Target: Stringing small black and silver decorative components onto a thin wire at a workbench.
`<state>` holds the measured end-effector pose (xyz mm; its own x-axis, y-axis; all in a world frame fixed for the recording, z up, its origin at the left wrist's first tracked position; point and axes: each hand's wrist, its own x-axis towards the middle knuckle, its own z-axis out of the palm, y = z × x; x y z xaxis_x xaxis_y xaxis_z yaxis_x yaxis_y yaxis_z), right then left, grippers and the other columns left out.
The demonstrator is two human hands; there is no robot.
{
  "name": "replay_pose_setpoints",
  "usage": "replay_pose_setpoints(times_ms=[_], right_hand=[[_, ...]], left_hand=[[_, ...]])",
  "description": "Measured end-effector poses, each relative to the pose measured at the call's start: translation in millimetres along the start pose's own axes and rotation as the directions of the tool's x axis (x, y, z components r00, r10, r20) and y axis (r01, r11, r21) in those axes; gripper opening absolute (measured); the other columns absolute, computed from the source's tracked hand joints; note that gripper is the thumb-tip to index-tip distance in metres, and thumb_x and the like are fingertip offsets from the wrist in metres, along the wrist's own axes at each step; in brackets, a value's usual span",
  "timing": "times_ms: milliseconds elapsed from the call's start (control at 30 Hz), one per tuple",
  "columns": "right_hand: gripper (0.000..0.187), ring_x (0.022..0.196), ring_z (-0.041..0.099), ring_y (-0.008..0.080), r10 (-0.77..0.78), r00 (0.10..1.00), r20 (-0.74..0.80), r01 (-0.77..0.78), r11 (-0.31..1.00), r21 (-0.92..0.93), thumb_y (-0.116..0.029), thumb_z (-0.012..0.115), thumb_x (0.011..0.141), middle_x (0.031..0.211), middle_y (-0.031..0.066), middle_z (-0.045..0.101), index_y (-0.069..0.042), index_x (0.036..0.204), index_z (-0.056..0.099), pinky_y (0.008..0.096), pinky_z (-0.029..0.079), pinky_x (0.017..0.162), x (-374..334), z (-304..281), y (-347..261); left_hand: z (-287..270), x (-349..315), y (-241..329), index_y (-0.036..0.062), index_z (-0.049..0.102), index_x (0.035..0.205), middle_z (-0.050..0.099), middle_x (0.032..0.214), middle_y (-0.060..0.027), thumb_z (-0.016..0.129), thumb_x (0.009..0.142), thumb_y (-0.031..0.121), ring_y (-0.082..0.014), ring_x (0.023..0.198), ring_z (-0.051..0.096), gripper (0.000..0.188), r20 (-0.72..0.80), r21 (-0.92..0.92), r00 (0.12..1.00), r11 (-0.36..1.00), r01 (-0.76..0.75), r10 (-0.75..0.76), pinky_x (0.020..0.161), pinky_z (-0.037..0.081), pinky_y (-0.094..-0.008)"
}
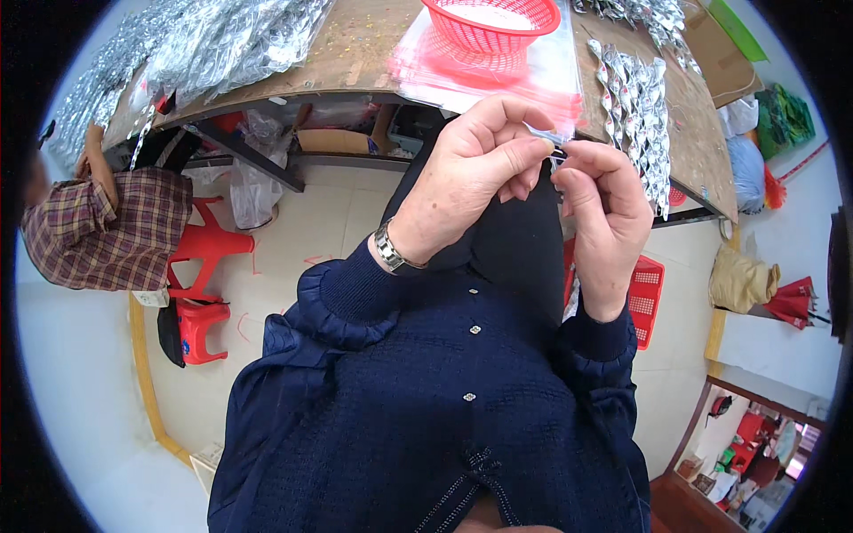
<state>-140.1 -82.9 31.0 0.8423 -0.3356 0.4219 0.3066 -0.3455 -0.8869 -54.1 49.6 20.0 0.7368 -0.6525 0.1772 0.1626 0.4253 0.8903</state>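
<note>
Left hand (pixel 475 160): fingers pinching thin strip (pixel 549 137). Right hand (pixel 611 209): grip unclear. Strip likely light, bendy; pinch near ends.

Place: small workshop, by appearance. Evidence: long wooden bench (pixel 360 58) bearing heaps of silvery strips (pixel 235 40) and a red plastic basket (pixel 484 37); cardboard box (pixel 333 140) beneath; red plastic stools (pixel 209 244); second person (pixel 98 218) in plaid at bench's left end.
</note>
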Motion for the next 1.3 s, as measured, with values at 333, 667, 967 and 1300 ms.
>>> replay_pose_setpoints(times_ms=[333,667,967,1300], right_hand=[[0.009,0.065,0.049,0.0025,-0.046,0.998,0.036,0.048,0.996,-0.075,0.000,0.058,0.089,0.082,-0.0003,0.060,0.000,0.097,0.062,0.0160,0.039,0.056,0.5,0.6,2.0],[0.004,0.061,0.050,0.0034,0.025,0.999,-0.030,-0.025,1.000,0.001,0.000,0.058,0.088,0.078,0.0008,0.061,0.000,0.089,0.062,0.0169,0.040,0.054,4.8,-2.8,-1.2],[0.024,0.064,0.048,0.0031,0.134,0.988,0.079,-0.142,0.984,0.105,-0.005,0.056,0.090,0.078,-0.0003,0.058,-0.001,0.114,0.060,0.0163,0.038,0.057,4.2,-2.2,-2.4],[0.032,0.065,0.048,0.0028,0.165,0.974,0.153,-0.179,0.980,0.088,-0.004,0.056,0.089,0.077,-0.0004,0.057,-0.002,0.121,0.057,0.0159,0.038,0.057,1.1,0.9,-2.7]], left_hand=[[0.5,-2.0,-1.2,0.0033,0.054,0.113,0.056,0.072,0.0018,0.055,0.092,0.011,-0.0034,0.061,0.051,0.022,0.038,-0.007,0.999,1.000,0.004,-0.004,0.052,0.038,-0.0150],[-2.2,-4.0,-3.3,0.0025,0.062,0.097,0.060,0.077,0.0001,0.058,0.090,0.009,-0.0046,0.066,0.055,0.011,0.093,0.209,0.996,0.977,-0.032,0.013,0.058,0.042,-0.0167],[-1.0,-3.6,-1.2,0.0017,0.064,0.095,0.060,0.075,0.0003,0.059,0.089,0.010,-0.0048,0.067,0.054,0.012,-0.041,0.192,0.998,0.981,-0.036,0.044,0.058,0.043,-0.0181],[-2.9,-2.6,-5.6,0.0015,0.067,0.094,0.063,0.078,-0.0009,0.061,0.088,0.010,-0.0058,0.069,0.056,0.012,-0.077,0.183,0.997,0.983,-0.016,0.031,0.059,0.043,-0.0190]])
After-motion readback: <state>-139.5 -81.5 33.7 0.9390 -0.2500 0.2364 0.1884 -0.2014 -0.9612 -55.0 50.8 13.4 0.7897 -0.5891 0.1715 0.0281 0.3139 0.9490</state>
